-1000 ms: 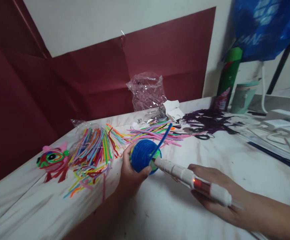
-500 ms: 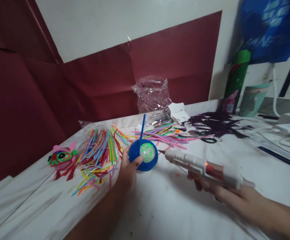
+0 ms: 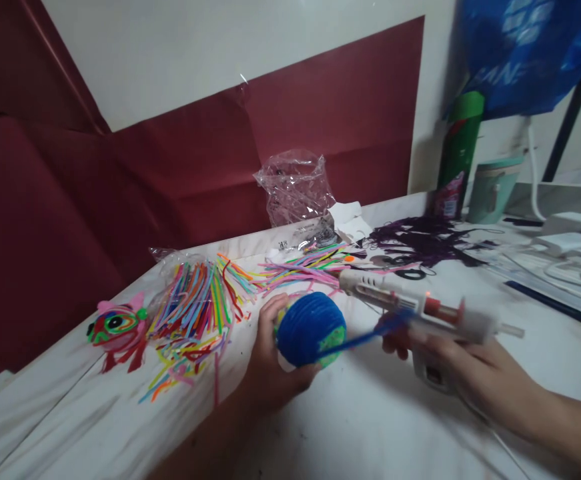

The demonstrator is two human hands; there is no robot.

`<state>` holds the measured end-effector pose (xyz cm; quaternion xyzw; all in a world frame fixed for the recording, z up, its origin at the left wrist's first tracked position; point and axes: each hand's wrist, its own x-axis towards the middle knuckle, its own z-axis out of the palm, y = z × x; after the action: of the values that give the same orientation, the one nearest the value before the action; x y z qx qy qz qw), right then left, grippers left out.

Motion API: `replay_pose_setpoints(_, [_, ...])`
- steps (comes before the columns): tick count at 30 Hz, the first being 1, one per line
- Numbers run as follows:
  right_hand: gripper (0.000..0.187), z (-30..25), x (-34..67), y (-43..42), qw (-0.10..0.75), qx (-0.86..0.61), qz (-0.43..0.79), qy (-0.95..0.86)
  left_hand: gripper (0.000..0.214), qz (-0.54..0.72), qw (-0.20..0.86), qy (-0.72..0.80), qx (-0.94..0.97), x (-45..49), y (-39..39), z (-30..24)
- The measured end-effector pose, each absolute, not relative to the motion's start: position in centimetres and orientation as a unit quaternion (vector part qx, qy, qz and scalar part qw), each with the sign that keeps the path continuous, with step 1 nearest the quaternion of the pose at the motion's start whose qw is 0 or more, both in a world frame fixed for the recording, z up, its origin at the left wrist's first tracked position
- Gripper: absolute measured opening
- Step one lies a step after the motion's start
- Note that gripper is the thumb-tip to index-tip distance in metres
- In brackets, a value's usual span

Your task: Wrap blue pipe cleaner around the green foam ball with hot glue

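My left hand (image 3: 273, 377) is closed around a ball (image 3: 307, 328) wound with blue pipe cleaner, its thumb underneath. A patch of green and pale surface shows at the ball's lower right. From there a loose blue pipe cleaner (image 3: 365, 341) stretches to my right hand (image 3: 453, 370), blurred along its length. That hand is wrapped around the grip of a white glue gun (image 3: 385, 291), whose nozzle points left above the ball, apart from it. A small light glows on the gun. I cannot tell whether the fingers pinch the strand's end.
Left of the ball lie bundled coloured pipe cleaners (image 3: 195, 297) and a pink figure (image 3: 119, 330) with big eyes. Behind are more pipe cleaners (image 3: 300, 270), a clear plastic bag (image 3: 295, 190) and dark purple strands (image 3: 425, 240). At right stand a green cup (image 3: 493, 193) and white chargers (image 3: 575, 237).
The ball has turned, so its wound blue side faces me, and come nearer. The blue strand, upright before, now reaches right. The glue gun has risen slightly and tilted. The view has shifted a little.
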<state>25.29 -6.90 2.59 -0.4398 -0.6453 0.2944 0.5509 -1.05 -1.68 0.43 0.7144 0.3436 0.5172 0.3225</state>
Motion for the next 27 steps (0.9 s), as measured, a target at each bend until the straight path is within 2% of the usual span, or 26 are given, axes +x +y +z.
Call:
replay_pose_setpoints(2, [0.040,2.6,25.3,-6.4,0.546,-0.404,0.351,-0.644,0.086,0.519,0.275,0.343,0.733,-1.1,-1.9,0.4])
replay_pose_setpoints(5, [0.039,2.5,25.5,-6.4,0.534,-0.375,0.389,-0.650,0.084,0.545,0.268,0.360,0.708,-1.3,-1.6,0.4])
replay_pose_setpoints(11, [0.047,2.0,26.4,-7.5,0.433,-0.427,0.328,-0.723,0.083,0.602,0.253,0.350,0.672,-1.5,-1.0,0.5])
replay_pose_setpoints(14, [0.045,2.1,26.3,-7.6,0.400,-0.429,0.316,-0.746,0.082,0.620,0.238,0.339,0.667,-1.2,-1.2,0.8])
replay_pose_setpoints(27, [0.039,3.1,25.6,-7.6,0.379,-0.384,0.296,-0.788,0.081,0.595,0.119,0.326,0.725,-1.1,-1.7,1.2])
